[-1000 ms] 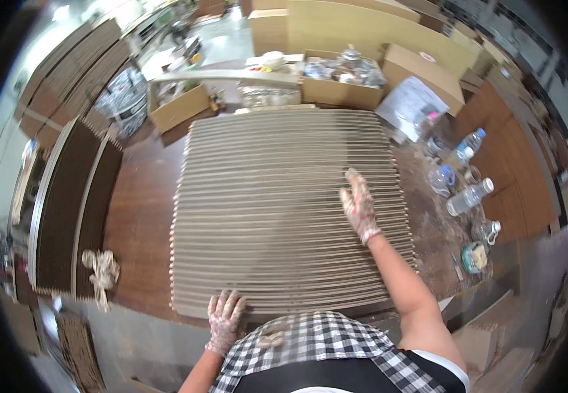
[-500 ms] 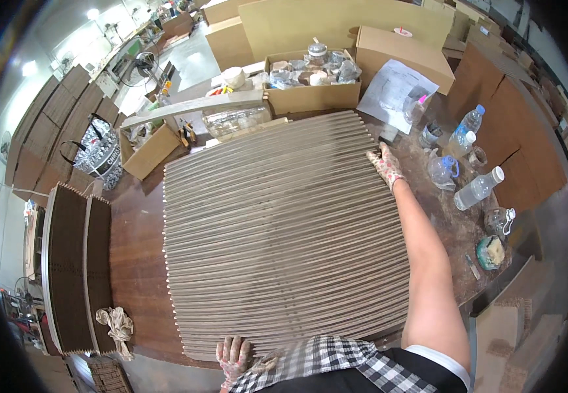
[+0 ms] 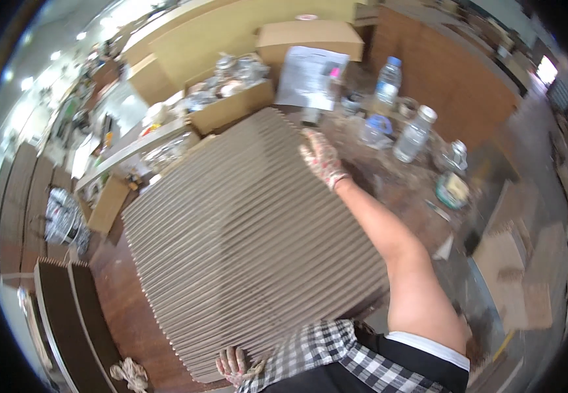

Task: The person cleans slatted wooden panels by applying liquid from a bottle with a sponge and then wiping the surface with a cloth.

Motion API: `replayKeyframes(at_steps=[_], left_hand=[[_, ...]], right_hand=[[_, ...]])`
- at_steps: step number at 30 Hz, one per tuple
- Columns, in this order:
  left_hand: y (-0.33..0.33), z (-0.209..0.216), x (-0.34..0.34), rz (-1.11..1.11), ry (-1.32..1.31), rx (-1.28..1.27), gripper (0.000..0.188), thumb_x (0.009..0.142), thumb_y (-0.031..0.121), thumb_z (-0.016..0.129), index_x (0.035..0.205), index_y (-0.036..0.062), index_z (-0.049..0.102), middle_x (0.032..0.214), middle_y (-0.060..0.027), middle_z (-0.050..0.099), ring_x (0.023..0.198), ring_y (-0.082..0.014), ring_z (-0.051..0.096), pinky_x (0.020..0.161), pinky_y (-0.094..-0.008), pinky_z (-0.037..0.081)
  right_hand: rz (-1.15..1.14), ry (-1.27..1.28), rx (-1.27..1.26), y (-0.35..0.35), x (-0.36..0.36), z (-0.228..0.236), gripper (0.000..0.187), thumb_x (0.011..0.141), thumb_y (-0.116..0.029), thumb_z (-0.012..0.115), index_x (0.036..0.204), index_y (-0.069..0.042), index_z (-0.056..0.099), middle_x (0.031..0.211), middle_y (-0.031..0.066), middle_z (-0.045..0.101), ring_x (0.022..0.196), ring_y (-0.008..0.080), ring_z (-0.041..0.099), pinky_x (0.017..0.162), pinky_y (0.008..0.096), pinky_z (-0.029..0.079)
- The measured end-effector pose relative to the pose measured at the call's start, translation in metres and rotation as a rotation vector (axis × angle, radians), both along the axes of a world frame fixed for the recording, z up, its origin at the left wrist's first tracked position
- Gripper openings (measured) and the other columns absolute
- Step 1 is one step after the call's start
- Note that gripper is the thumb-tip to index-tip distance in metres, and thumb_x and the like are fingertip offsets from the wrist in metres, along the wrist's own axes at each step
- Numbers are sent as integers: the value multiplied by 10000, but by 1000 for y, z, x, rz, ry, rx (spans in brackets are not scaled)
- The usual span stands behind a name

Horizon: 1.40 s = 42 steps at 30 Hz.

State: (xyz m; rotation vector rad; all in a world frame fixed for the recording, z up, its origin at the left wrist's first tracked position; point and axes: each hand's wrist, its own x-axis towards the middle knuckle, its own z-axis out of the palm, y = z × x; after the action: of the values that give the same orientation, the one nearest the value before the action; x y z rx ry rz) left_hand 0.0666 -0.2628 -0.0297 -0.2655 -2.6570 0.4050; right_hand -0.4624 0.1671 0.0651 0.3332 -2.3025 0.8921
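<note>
A large ribbed panel [image 3: 231,223] of grey-brown parallel strips lies on the brown table. My right hand [image 3: 323,159], in a white glove with a red pattern, reaches to the panel's far right edge, fingers stretched out. Just beyond its fingertips is a small greyish block [image 3: 310,118]; the two look apart. My left hand [image 3: 233,364], in a similar glove, rests flat on the panel's near edge with its fingers spread. A checkered cloth [image 3: 310,347] on my front covers part of that edge.
Right of the panel stand plastic bottles [image 3: 415,134] and a green-labelled tub [image 3: 453,190]. Behind are a paper sheet [image 3: 310,78] and an open carton [image 3: 235,105] of wrapped items. At left are upright dark ribbed panels [image 3: 94,314] and a crumpled cloth [image 3: 129,374].
The view has turned and tilted, so the panel appears slanted and things on the right sit further left. Both hands keep about the same places on the panel.
</note>
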Motion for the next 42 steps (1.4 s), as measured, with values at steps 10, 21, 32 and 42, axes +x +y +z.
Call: replayKeyframes(at_steps=[10, 21, 32, 42], left_hand=[[23, 26, -13, -136, 102, 136, 361, 963, 244, 516, 1281, 85, 577, 1295, -181, 611, 1132, -400, 610, 933, -557, 481], [40, 86, -1, 4, -255, 400, 633, 841, 313, 618, 1394, 32, 492, 1447, -238, 453, 1340, -470, 394, 1119, -587, 283], [106, 152, -57, -139, -86, 713, 569, 864, 72, 603, 1419, 47, 481, 1481, -219, 429, 1382, -447, 360, 1141, -546, 277], [119, 142, -74, -188, -148, 851, 565, 830, 14, 623, 1384, 20, 514, 1424, -205, 485, 1316, -416, 441, 1104, -519, 338]], right_hand=[[-785, -115, 227, 296, 220, 21, 417, 897, -257, 640, 1283, -110, 582, 1259, 161, 595, 1183, 353, 534, 1037, 474, 418], [-787, -836, 544, 346, 204, 62, 424, 775, -380, 745, 1164, -224, 677, 1263, 108, 602, 1186, 345, 557, 986, 477, 488], [-870, -644, 390, 341, 182, 73, 507, 769, -310, 717, 1242, -151, 628, 1276, 223, 603, 1175, 391, 587, 998, 453, 480], [-657, -940, 358, 393, 177, 61, 439, 792, -307, 712, 1210, -187, 662, 1266, 128, 649, 1195, 335, 606, 1000, 423, 497]])
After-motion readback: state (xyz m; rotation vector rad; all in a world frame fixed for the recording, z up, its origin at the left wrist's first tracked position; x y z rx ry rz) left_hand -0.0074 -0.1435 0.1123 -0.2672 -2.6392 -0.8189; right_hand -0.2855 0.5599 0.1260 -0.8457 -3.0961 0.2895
